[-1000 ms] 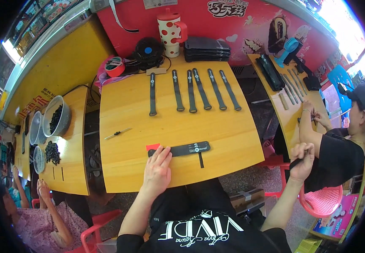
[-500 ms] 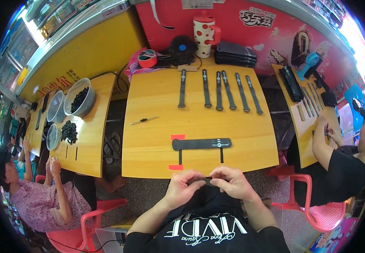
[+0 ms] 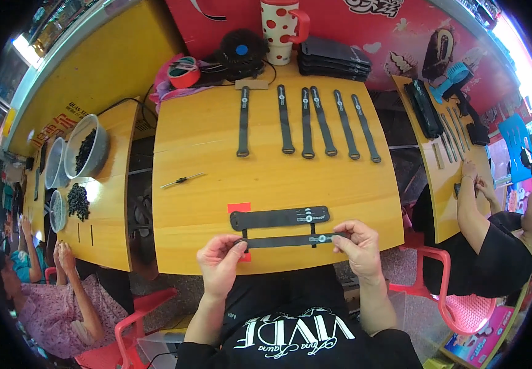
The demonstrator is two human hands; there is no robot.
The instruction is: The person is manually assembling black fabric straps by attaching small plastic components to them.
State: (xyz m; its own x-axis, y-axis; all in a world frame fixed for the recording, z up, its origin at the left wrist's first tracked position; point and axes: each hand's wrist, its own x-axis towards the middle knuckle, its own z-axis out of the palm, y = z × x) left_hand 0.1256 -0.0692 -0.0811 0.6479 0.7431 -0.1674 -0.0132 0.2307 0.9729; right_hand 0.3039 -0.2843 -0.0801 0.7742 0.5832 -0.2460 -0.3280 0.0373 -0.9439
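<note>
A narrow black strap (image 3: 284, 241) is stretched nearly level between my two hands, close to the table's front edge. My left hand (image 3: 221, 263) pinches its left end between thumb and fingers. At the other end, with pale printing, my right hand (image 3: 360, 251) grips it the same way. Just beyond lies a wider black band (image 3: 272, 219) with rounded ends, flat on the wooden table (image 3: 210, 138). Red tape (image 3: 239, 207) shows by the band's left end; another red piece is partly covered near my left hand. Short black lines (image 3: 313, 228) run between band and strap.
Several black straps (image 3: 322, 123) lie in a row farther back. A thin rod with a black middle (image 3: 183, 180) rests at left. Behind stand a dotted tumbler (image 3: 278, 34), a small fan (image 3: 242, 52) and stacked black pouches (image 3: 334, 59). People sit at tables on both sides.
My hands were close together at the table's front edge; they have spread apart and moved over the table, the strap now drawn out between them. The whole view has shifted somewhat.
</note>
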